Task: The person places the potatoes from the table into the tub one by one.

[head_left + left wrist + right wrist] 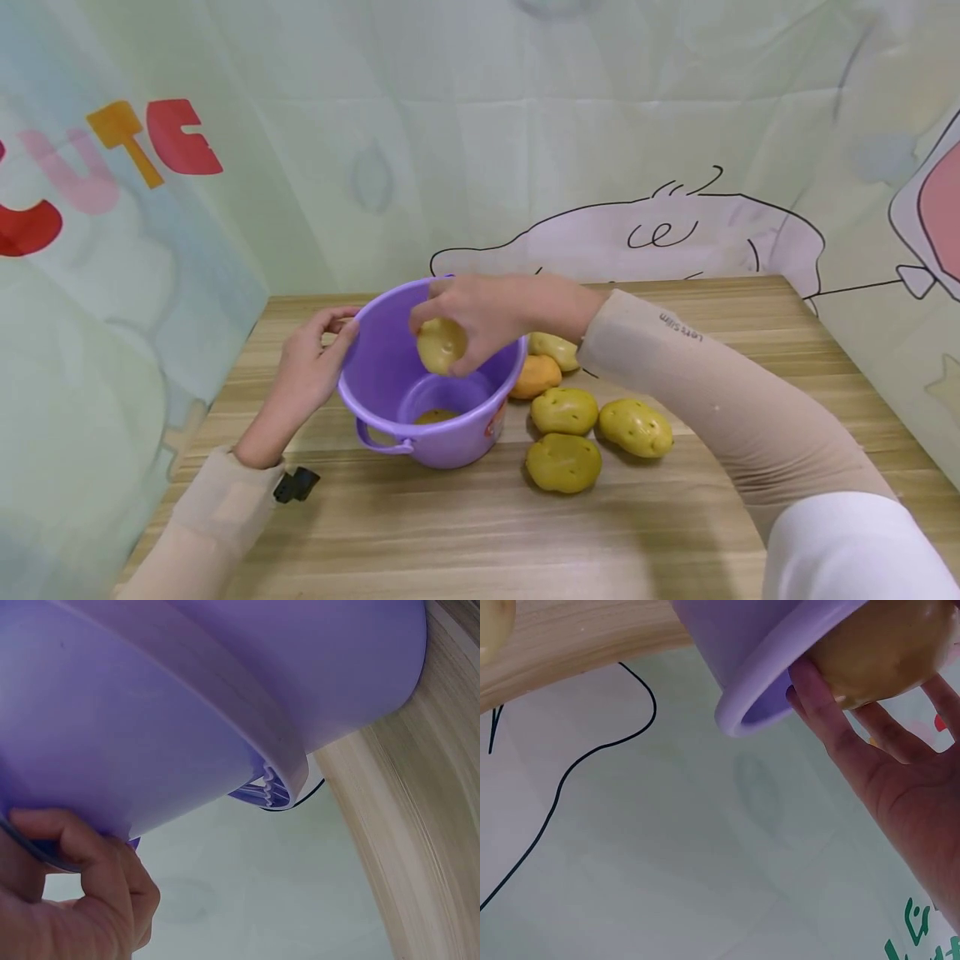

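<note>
OK, R hand [486, 317]: fingers clamped on potato [441, 347] @ bucket [453, 448] (purple) mouth; L hand [311, 360]: fingers gripping rim [427, 427].

A small screened-off corner, in what building I cannot tell: printed cloth [465, 167] hangs beyond the right fingers [424, 313], its bright letters [118, 122] to their left, a wood-grain table [390, 533] below them.

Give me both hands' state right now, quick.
Left hand: closed, holding the bucket.
Right hand: closed, holding a potato.
</note>
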A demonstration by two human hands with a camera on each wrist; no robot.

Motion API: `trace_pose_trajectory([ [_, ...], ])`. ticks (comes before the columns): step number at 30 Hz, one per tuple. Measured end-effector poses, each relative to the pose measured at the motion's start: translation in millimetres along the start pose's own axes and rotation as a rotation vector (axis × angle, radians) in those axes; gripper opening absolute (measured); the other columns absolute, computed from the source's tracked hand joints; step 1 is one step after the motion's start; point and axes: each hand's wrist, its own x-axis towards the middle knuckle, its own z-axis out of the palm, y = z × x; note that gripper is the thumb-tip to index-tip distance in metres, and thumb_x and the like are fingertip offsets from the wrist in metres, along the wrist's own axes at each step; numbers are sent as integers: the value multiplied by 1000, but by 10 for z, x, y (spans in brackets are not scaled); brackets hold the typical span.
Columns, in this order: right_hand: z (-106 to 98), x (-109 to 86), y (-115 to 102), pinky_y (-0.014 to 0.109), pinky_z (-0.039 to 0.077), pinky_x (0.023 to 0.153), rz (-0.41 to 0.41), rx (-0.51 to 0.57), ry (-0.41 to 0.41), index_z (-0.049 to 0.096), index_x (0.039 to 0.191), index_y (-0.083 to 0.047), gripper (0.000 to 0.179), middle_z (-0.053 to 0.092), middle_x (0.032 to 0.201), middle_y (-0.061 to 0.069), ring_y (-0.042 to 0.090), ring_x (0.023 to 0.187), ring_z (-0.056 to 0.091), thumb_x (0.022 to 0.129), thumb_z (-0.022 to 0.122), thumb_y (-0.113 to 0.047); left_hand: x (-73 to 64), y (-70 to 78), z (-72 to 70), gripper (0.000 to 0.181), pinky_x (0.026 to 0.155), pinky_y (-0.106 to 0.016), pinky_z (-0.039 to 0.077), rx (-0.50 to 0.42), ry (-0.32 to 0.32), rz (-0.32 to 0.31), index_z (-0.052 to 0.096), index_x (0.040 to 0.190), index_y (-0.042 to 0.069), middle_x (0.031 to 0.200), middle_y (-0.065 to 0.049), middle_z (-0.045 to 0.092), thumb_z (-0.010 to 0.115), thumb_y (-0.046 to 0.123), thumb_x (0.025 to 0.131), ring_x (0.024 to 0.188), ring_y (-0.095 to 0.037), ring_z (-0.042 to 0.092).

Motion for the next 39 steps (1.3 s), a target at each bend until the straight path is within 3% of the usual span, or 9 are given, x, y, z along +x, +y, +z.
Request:
trace_pose_trajectory([
  [10,30,-24,12,30,50,83,25,-4,-47,61,127,-10,53,55,115,12,21,99,55,80,76,-30,1,-1,-2,42,61,-18,54,4,-2,-5,56,131,-7,108,-26,61,46,26,107,80,-37,71],
  [16,16,-38,10,34,49,92,40,-14,-67,59,130,-9,55,54,123,15,23,107,54,81,76,-28,6,-2,-2,41,62,-17,54,3,-2,-3,55,131,-8,108,-26,61,46,25,107,82,-39,71],
  [30,-2,-77,30,36,48,96,-11,-38,-28,60,126,-6,52,57,123,16,25,110,55,83,77,-27,-7,-2,-6,43,60,-19,55,-5,-9,-13,55,133,-7,109,-26,60,45,26,108,80,-38,71],
  [39,-10,-144,67,34,48,95,0,-30,-3,60,127,-7,49,60,120,13,23,109,57,86,75,-28,-12,23,-3,43,60,-21,55,-7,-14,-19,54,133,-7,109,-26,59,45,27,108,80,-38,71],
])
